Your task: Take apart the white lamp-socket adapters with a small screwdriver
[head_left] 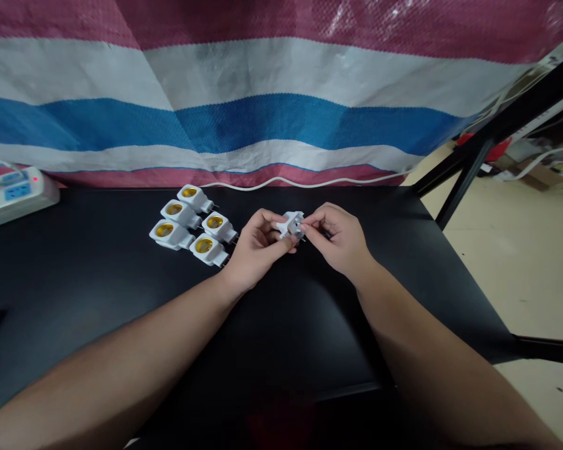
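Observation:
My left hand (256, 250) is closed around a white plastic lamp socket piece (291, 223), thumb and fingers gripping its sides. Facing it, my right hand (338, 239) pinches with thumb and forefinger at the right side of that piece. Whatever sits between those fingertips is too small to make out. Just left of my left hand, several white plug-in lamp sockets with gold screw interiors lie grouped, among them a front one (209, 249) and a far one (194, 197). Their plug ends point right, with metal pins showing on some.
The black table (98, 294) carries a white power strip (23, 194) with blue outlets at the far left. A white cable (281, 181) runs along the back edge. Behind hangs a striped tarp (272, 119). Black metal frame bars (469, 169) stand at the right.

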A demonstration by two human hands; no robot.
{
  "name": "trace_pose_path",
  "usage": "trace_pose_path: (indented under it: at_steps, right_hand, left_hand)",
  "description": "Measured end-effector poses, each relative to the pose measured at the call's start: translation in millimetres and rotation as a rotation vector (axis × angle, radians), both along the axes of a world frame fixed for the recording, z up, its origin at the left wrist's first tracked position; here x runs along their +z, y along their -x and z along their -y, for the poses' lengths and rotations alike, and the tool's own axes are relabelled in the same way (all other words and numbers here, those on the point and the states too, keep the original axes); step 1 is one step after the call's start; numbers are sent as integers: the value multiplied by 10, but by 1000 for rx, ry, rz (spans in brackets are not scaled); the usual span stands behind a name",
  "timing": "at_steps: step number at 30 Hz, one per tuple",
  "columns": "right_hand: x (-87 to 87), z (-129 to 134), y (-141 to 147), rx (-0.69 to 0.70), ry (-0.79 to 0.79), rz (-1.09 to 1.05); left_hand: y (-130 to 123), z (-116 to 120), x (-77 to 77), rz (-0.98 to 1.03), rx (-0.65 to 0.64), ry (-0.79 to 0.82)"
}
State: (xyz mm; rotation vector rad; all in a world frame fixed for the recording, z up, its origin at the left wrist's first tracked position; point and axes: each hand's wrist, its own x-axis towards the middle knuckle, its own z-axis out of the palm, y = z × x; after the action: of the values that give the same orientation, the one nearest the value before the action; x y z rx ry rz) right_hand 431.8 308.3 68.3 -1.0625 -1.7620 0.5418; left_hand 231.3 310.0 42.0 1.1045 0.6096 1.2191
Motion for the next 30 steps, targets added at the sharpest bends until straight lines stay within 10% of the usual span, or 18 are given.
trace_pose_path:
  at_steps: [20, 30]
  right_hand:
    - [-38, -25, 11, 134, 359, -213]
    - [-45, 9, 55, -39, 145, -225]
  left_hand:
    - [11, -24, 80, 152, 65, 175]
    - [-28, -14, -1, 30, 143, 3]
